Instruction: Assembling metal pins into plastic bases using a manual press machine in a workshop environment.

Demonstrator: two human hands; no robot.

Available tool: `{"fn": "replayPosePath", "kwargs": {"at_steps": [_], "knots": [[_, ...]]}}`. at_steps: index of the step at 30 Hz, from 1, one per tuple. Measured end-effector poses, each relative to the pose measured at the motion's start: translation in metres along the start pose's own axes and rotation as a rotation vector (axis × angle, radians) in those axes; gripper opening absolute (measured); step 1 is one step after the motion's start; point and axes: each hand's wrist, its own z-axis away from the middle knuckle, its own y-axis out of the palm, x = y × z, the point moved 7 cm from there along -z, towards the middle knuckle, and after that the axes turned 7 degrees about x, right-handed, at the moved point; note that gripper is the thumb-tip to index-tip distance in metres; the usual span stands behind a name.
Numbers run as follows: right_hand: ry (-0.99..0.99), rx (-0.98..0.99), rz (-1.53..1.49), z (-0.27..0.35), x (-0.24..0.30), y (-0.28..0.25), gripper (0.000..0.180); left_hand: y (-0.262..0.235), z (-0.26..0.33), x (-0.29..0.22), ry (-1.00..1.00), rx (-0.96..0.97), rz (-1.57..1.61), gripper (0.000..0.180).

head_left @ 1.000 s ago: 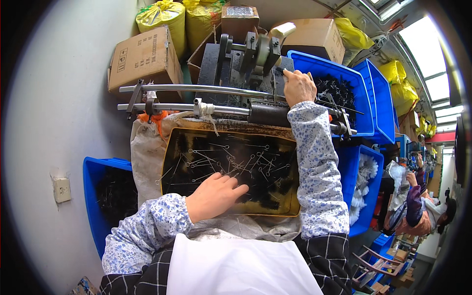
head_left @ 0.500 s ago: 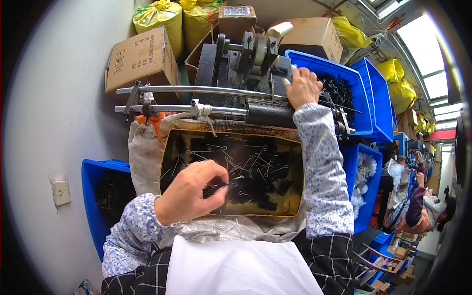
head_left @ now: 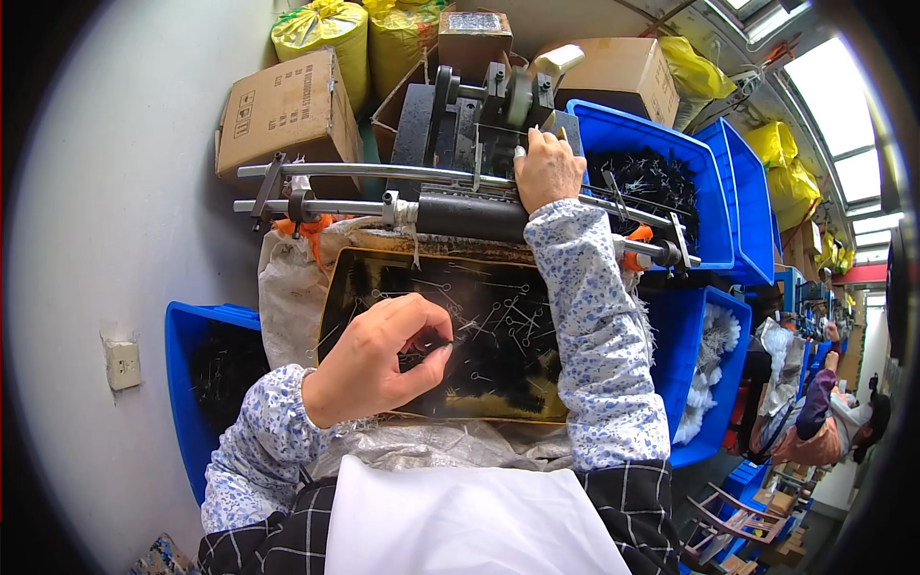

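My right hand [head_left: 551,171] is closed over the right end of a black sliding sleeve [head_left: 468,217], which rides on the lower of two steel rods [head_left: 345,207] of a bench machine [head_left: 479,105]. Its fingertips reach up toward the machine's wheel [head_left: 519,96]. Below the rods sits a shallow yellow-edged tray [head_left: 479,419], dark inside, with several thin looped wires [head_left: 513,316] scattered in it. Above the tray's left part, my left hand [head_left: 379,362] is curled into a pinch, thumb meeting fingers. Whatever is between those fingertips is too small to name.
A blue bin of dark bristly pieces [head_left: 642,182] stands right of the machine, and another bin of white brushes [head_left: 709,355] below it. At the left are a blue bin [head_left: 192,383] and a cardboard box [head_left: 287,115]. A co-worker [head_left: 815,412] sits at far right.
My right hand and the black sleeve have slid left along the rods. My left hand stays pinched over the tray, nearly in place. The view has shifted slightly.
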Motion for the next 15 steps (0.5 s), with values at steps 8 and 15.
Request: {"fn": "replayPosePath", "kwargs": {"at_steps": [8, 15], "knots": [[0.037, -0.009, 0.022, 0.006, -0.056, -0.007, 0.028, -0.015, 0.009, 0.01, -0.02, -0.064, 0.011, 0.015], [-0.055, 0.118, -0.1, -0.032, -0.114, -0.001, 0.025, -0.001, -0.013, 0.013, 0.001, 0.015, 0.112, 0.013]]}}
